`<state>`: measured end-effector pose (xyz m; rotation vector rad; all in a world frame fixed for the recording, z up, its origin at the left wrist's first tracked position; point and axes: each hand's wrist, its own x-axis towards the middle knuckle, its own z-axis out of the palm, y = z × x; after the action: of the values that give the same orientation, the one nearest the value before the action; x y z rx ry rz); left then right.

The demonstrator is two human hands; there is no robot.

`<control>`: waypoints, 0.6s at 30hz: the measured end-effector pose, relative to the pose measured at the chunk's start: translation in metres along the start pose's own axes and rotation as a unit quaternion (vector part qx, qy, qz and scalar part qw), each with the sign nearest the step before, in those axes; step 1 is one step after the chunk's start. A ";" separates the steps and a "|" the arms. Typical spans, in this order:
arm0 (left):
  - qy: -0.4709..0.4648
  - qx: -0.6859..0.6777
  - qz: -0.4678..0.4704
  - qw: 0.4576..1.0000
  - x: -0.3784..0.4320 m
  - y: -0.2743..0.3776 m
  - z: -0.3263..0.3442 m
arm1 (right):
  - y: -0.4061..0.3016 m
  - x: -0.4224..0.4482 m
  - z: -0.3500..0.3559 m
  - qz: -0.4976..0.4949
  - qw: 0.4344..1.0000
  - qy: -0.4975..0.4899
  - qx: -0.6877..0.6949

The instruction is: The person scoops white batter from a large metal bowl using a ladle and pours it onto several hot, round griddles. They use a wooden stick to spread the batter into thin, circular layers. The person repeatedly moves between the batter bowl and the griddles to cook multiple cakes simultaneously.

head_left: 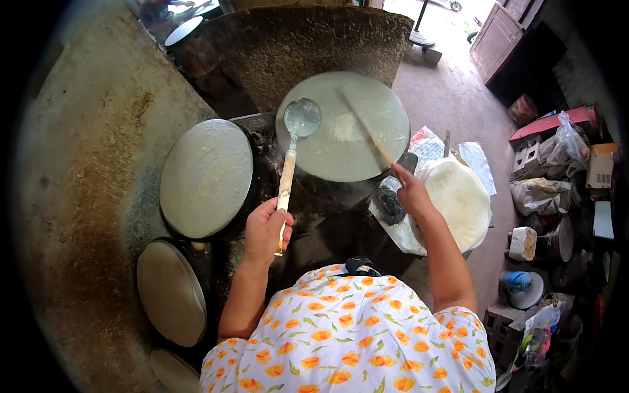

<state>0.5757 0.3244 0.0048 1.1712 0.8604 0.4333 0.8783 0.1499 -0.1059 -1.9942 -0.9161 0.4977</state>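
My left hand [267, 230] grips the long handle of a metal ladle [288, 182], whose round bowl is over the left part of a large round griddle [314, 162]. A pale layer of batter [383, 108] covers the griddle, with a whiter patch near its middle. My right hand [412, 192] holds a thin wooden stick [376, 142] at the griddle's right edge; the stick's far end is blurred over the batter. Close to my right forearm lies a stack of pale round flatbreads [459, 201] on sheeting. A dark lumpy thing [389, 204] sits beside it.
To the left stand more round griddles, one with a pale sheet [209, 179] and another with a browner sheet [169, 294]. A curved, stained wall [319, 44] rises behind the main griddle. Bricks, bags and a cardboard box [602, 167] crowd the right side. An open door [496, 42] is at the upper right.
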 end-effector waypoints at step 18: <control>-0.009 -0.053 -0.108 0.993 -0.035 0.008 0.005 | -0.084 -0.089 0.026 0.300 0.855 -0.198 0.374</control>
<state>0.5589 0.2993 0.0253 0.9713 0.9272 0.2861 0.7691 0.1262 -0.0496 -1.4129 -0.2024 1.4190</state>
